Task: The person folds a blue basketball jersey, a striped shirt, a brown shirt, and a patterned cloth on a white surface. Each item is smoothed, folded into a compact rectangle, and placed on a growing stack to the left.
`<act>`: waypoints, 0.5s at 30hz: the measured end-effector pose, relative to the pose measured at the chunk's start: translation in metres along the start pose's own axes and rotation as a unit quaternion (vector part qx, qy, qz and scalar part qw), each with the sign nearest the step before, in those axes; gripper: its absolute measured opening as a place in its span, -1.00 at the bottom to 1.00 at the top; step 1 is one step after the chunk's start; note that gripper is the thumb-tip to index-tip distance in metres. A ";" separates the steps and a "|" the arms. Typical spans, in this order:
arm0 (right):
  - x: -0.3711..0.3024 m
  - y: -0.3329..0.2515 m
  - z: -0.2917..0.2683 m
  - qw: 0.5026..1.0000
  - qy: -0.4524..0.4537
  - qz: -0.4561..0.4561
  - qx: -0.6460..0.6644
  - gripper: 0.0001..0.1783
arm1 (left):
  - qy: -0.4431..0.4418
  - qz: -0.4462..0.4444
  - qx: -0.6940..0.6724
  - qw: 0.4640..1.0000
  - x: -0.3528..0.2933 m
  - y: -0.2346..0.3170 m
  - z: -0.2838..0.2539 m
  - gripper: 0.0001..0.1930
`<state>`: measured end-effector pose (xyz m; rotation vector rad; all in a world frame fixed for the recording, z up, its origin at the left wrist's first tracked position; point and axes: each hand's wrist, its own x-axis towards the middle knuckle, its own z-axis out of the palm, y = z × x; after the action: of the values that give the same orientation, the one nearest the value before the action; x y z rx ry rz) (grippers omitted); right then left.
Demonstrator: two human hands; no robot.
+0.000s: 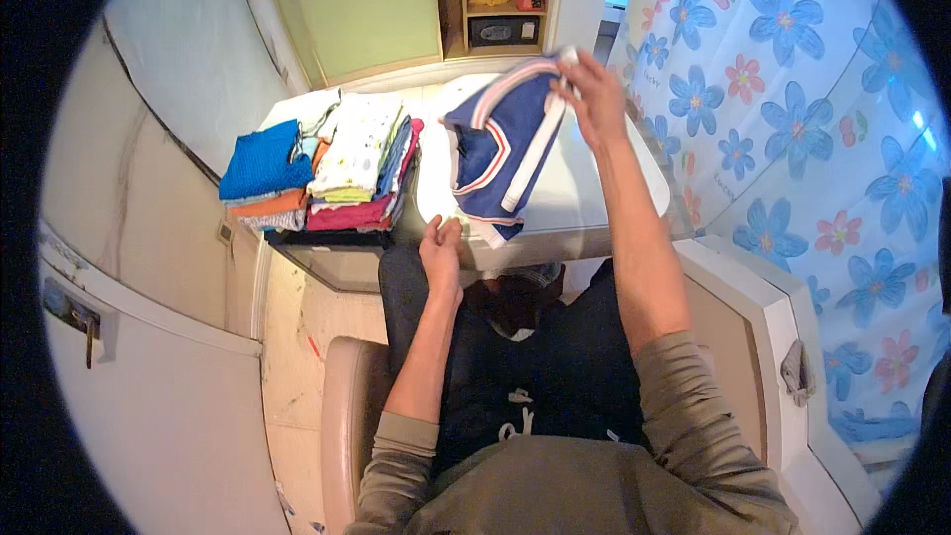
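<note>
While right fingers (582, 79) grip the navy garment (527, 134) at its far end, left fingers (433, 230), loosely parted, lie near it.

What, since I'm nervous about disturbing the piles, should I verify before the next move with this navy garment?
1. Right hand has a grip on the navy garment: ok, fingers pinch its upper end.
2. Left hand has a grip on it: cannot tell; it is near the lower end.
3. Garment lies flat: not ok, upper end raised.
4. Garment is apart from the piles: ok, there is a gap.
5. Blue-topped pile and white-topped pile are standing: ok, side by side on the table.
</note>
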<state>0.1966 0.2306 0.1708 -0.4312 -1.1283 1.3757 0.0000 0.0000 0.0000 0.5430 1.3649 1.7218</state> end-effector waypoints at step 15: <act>-0.148 0.149 -0.081 0.625 0.000 -0.010 -0.781 -0.53 | 0.045 0.277 0.396 0.874 0.088 -0.021 0.059 -0.70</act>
<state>0.2092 0.1580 -0.0417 -1.6079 -2.1119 -0.0409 0.0047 0.1072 -0.0159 1.4395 2.1310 1.5455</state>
